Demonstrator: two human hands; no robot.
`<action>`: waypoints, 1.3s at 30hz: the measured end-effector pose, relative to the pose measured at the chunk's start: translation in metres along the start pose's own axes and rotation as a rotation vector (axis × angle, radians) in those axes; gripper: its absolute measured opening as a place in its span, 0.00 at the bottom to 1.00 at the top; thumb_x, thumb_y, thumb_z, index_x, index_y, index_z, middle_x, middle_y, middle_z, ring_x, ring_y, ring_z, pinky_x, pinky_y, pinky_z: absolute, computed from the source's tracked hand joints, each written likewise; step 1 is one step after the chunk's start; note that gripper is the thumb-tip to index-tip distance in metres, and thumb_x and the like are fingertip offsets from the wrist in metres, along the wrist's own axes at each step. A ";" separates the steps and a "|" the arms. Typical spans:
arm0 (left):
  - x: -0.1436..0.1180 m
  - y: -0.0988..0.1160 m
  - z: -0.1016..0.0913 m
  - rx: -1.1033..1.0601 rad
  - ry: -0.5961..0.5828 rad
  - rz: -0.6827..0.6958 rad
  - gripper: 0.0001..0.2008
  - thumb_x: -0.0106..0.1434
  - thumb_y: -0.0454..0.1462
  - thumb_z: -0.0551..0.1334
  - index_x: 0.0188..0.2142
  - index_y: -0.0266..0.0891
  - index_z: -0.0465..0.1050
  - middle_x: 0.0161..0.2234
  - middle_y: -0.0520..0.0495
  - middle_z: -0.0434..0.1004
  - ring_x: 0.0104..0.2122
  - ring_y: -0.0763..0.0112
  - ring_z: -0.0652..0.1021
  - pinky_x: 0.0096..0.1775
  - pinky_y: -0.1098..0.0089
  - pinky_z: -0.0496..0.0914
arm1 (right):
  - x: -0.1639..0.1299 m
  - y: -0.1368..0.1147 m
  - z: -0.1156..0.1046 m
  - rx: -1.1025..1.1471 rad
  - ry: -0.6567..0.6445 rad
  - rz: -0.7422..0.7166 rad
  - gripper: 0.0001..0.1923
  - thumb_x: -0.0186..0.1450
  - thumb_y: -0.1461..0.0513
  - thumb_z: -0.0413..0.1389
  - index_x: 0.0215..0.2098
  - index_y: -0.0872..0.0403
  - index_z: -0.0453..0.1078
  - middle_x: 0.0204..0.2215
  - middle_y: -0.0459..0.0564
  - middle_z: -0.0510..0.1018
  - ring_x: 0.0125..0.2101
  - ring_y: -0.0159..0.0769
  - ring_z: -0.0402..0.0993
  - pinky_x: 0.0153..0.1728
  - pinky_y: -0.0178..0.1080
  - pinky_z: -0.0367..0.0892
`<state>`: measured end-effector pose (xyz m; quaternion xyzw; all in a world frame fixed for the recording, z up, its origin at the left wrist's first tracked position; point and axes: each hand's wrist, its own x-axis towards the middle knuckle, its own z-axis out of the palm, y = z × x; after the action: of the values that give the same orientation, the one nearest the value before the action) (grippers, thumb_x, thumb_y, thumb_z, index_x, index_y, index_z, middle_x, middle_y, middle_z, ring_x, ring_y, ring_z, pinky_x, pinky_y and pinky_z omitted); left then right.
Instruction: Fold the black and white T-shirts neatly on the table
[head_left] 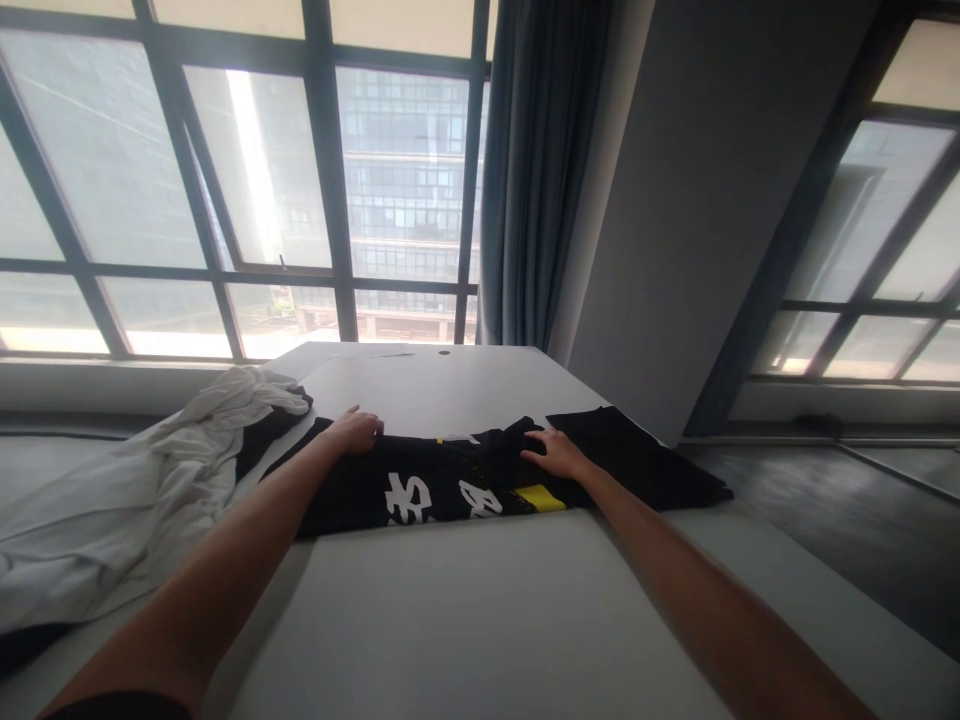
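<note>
Reaching forward, left hand (pixel 357 432) and right hand (pixel 556 453) touch black garment (pixel 442 490), grips unclear

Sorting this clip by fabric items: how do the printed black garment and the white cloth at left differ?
The printed black garment bears white lettering and a yellow patch; the white cloth shows no visible print. The garment lies fairly flat, while the cloth is heaped in creases. The left hand and right hand touch the garment, not the cloth. Both are fabric.
</note>
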<state>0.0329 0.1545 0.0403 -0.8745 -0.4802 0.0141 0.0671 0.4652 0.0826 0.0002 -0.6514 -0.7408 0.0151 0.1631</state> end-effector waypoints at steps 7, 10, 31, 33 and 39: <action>-0.034 -0.018 -0.004 0.009 0.172 -0.040 0.17 0.71 0.43 0.49 0.50 0.39 0.70 0.38 0.39 0.81 0.43 0.57 0.80 0.54 0.59 0.66 | 0.002 0.006 0.004 0.086 0.023 -0.020 0.26 0.63 0.54 0.63 0.58 0.51 0.72 0.54 0.57 0.76 0.55 0.47 0.71 0.58 0.46 0.63; -0.053 -0.023 -0.008 0.022 0.123 0.001 0.16 0.67 0.46 0.56 0.50 0.44 0.72 0.43 0.42 0.82 0.44 0.57 0.80 0.53 0.59 0.66 | 0.003 0.005 0.006 0.184 0.051 -0.031 0.26 0.60 0.58 0.65 0.56 0.51 0.73 0.50 0.56 0.78 0.51 0.44 0.74 0.54 0.44 0.66; -0.148 -0.050 0.004 0.059 0.239 -0.345 0.18 0.56 0.30 0.55 0.44 0.38 0.77 0.47 0.38 0.76 0.49 0.52 0.76 0.50 0.57 0.70 | 0.010 0.013 -0.010 0.813 0.115 0.276 0.17 0.56 0.70 0.62 0.44 0.57 0.78 0.42 0.55 0.83 0.42 0.40 0.79 0.45 0.39 0.75; -0.152 -0.049 0.006 0.039 0.305 -0.390 0.17 0.58 0.31 0.55 0.45 0.38 0.76 0.48 0.39 0.76 0.49 0.53 0.76 0.50 0.58 0.70 | 0.007 0.011 -0.015 0.841 0.099 0.272 0.15 0.58 0.68 0.61 0.44 0.56 0.78 0.44 0.56 0.82 0.45 0.40 0.79 0.46 0.40 0.74; -0.152 -0.054 0.012 -0.039 0.185 -0.405 0.21 0.56 0.30 0.54 0.45 0.41 0.77 0.50 0.42 0.76 0.46 0.57 0.79 0.45 0.63 0.72 | -0.009 0.005 -0.029 0.878 -0.349 0.114 0.23 0.51 0.64 0.69 0.46 0.52 0.79 0.49 0.54 0.81 0.43 0.41 0.78 0.37 0.37 0.75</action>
<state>-0.0950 0.0565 0.0292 -0.7588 -0.6381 -0.0891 0.0953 0.4781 0.0694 0.0246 -0.5481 -0.6439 0.4449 0.2950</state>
